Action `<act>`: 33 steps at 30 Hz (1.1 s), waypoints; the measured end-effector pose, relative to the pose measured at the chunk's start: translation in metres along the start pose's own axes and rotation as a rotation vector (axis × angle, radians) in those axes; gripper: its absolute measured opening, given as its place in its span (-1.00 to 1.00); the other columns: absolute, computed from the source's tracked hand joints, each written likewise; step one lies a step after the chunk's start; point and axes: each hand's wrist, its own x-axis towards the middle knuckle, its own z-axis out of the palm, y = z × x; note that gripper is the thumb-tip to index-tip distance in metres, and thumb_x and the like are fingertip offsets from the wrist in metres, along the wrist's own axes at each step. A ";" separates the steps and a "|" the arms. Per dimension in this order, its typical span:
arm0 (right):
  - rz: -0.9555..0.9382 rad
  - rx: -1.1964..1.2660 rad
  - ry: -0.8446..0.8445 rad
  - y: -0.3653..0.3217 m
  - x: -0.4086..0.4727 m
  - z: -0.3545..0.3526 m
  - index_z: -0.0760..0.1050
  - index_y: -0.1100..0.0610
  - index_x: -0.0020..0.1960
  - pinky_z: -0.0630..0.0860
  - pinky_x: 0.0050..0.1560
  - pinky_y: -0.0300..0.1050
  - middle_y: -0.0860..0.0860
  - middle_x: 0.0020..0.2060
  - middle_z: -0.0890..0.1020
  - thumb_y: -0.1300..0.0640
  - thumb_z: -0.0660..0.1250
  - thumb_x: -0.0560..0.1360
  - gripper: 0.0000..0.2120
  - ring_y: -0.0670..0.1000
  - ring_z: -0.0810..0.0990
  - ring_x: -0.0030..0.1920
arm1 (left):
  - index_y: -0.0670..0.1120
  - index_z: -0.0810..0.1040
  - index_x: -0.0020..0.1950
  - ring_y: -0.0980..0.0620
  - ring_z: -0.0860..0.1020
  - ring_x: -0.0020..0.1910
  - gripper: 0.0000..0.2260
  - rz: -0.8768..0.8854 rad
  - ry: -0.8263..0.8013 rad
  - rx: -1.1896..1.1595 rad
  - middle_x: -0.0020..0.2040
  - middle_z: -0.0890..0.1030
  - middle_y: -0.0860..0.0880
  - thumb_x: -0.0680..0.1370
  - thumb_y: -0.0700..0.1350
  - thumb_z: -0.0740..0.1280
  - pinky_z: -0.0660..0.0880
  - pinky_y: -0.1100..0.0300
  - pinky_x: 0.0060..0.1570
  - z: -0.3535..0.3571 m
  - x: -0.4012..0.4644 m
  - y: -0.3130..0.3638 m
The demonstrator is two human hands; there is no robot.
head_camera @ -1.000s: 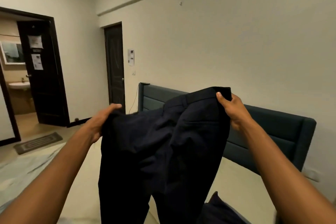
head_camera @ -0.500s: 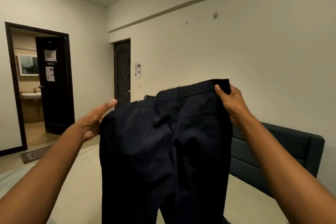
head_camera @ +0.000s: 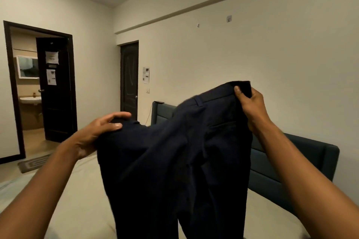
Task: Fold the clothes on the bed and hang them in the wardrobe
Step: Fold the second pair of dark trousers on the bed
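Dark navy trousers [head_camera: 174,161] hang in the air in front of me, above the bed [head_camera: 77,200] with its pale sheet. My right hand [head_camera: 250,106] grips the waistband at its upper right corner, thumb on the near side. My left hand [head_camera: 97,132] holds the lower left end of the waistband, thumb pressed on the cloth and fingers curled over the top. The waistband slopes down from right to left. The legs drop out of the frame at the bottom. No wardrobe is in view.
A dark teal padded headboard [head_camera: 291,161] runs along the wall on the right. A shut dark door [head_camera: 129,79] stands behind the bed. On the left an open doorway [head_camera: 38,93] leads to a bathroom with a sink, a mat [head_camera: 33,163] on the floor before it.
My left hand has gone from straight fingers beside the cloth to curling over the left end of the waistband. The right hand has lifted its corner slightly higher.
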 end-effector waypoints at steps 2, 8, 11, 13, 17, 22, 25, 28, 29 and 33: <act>0.006 0.023 -0.056 -0.003 -0.005 0.003 0.61 0.03 -0.04 0.61 -0.04 -0.09 -0.03 -0.10 0.68 0.06 0.35 0.60 -0.91 -0.03 0.64 -0.09 | 0.22 0.55 0.33 -0.08 0.54 0.28 -0.44 -0.134 0.040 -0.096 0.34 0.53 0.02 0.33 0.12 0.54 0.53 0.02 0.11 -0.003 -0.007 -0.030; 0.017 -0.012 -0.228 -0.011 -0.023 0.044 0.62 0.02 -0.04 0.59 -0.04 -0.13 -0.10 -0.16 0.69 0.10 0.34 0.61 -0.91 -0.09 0.65 -0.12 | 0.20 0.42 0.39 -0.05 0.46 0.33 -0.45 -0.482 -0.257 0.689 0.40 0.43 0.00 0.45 0.24 0.47 0.53 0.01 0.24 0.044 0.003 -0.050; 0.026 -0.037 -0.395 -0.016 -0.032 0.062 0.62 0.04 0.00 0.61 -0.03 -0.11 -0.07 -0.13 0.70 0.09 0.33 0.61 -0.90 -0.06 0.67 -0.08 | 0.10 0.36 0.45 0.02 0.41 0.40 -0.52 -0.050 -0.187 0.765 0.41 0.42 0.07 0.56 -0.01 0.42 0.41 0.18 0.23 0.093 0.012 -0.033; 0.030 -0.051 -0.506 -0.021 -0.038 0.070 0.61 0.06 0.00 0.60 -0.07 -0.16 -0.07 -0.15 0.69 0.09 0.33 0.61 -0.90 -0.08 0.66 -0.10 | 0.05 0.37 0.44 0.10 0.44 0.36 -0.50 0.126 -0.172 0.369 0.36 0.49 0.06 0.51 -0.12 0.37 0.47 0.17 0.21 0.120 0.015 -0.018; 0.012 -0.049 -0.539 -0.031 -0.038 0.067 0.60 0.07 -0.05 0.57 -0.10 -0.19 -0.06 -0.18 0.66 0.11 0.33 0.61 -0.90 -0.10 0.63 -0.14 | -0.14 0.48 0.27 0.06 0.58 0.07 -0.57 0.210 -0.157 0.091 0.12 0.60 -0.12 0.40 -0.17 0.33 0.52 0.24 -0.01 0.136 0.021 0.009; -0.016 -0.027 -0.375 -0.035 -0.031 0.045 0.61 0.10 -0.02 0.58 -0.07 -0.15 -0.01 -0.14 0.66 0.16 0.34 0.61 -0.92 -0.08 0.64 -0.14 | -0.07 0.58 0.25 -0.02 0.63 0.16 -0.61 0.064 -0.232 0.289 0.16 0.67 -0.03 0.52 0.12 0.44 0.55 0.04 0.21 0.113 0.022 -0.003; 0.021 -0.034 -0.270 -0.028 -0.029 0.033 0.59 0.13 -0.02 0.58 -0.09 -0.13 0.00 -0.16 0.65 0.17 0.35 0.60 -0.93 -0.08 0.64 -0.18 | -0.09 0.60 0.23 -0.05 0.64 0.15 -0.61 -0.193 -0.402 0.489 0.13 0.69 -0.06 0.51 0.10 0.43 0.50 -0.09 0.30 0.090 0.017 -0.031; 0.038 -0.064 -0.183 -0.017 -0.025 0.019 0.59 0.12 -0.05 0.58 -0.15 -0.19 -0.02 -0.18 0.65 0.17 0.35 0.60 -0.92 -0.09 0.63 -0.20 | -0.08 0.59 0.25 -0.01 0.65 0.14 -0.51 -0.347 -0.422 0.609 0.13 0.69 -0.03 0.45 0.20 0.46 0.52 -0.10 0.29 0.063 0.011 -0.039; 0.053 -0.059 -0.155 -0.014 -0.023 0.012 0.59 0.10 -0.06 0.58 -0.17 -0.22 -0.03 -0.19 0.65 0.18 0.34 0.60 -0.91 -0.11 0.63 -0.21 | -0.05 0.58 0.26 0.01 0.65 0.13 -0.50 -0.369 -0.401 0.645 0.14 0.68 -0.02 0.45 0.23 0.45 0.53 -0.09 0.27 0.053 0.011 -0.034; 0.129 -0.093 -0.124 0.001 -0.016 -0.018 0.60 0.07 -0.05 0.61 -0.20 -0.24 -0.02 -0.17 0.66 0.18 0.34 0.60 -0.91 -0.06 0.64 -0.19 | 0.04 0.61 0.21 0.04 0.61 0.12 -0.70 -0.396 -0.315 0.720 0.08 0.69 0.04 0.55 0.14 0.36 0.58 -0.03 0.16 0.024 0.012 0.000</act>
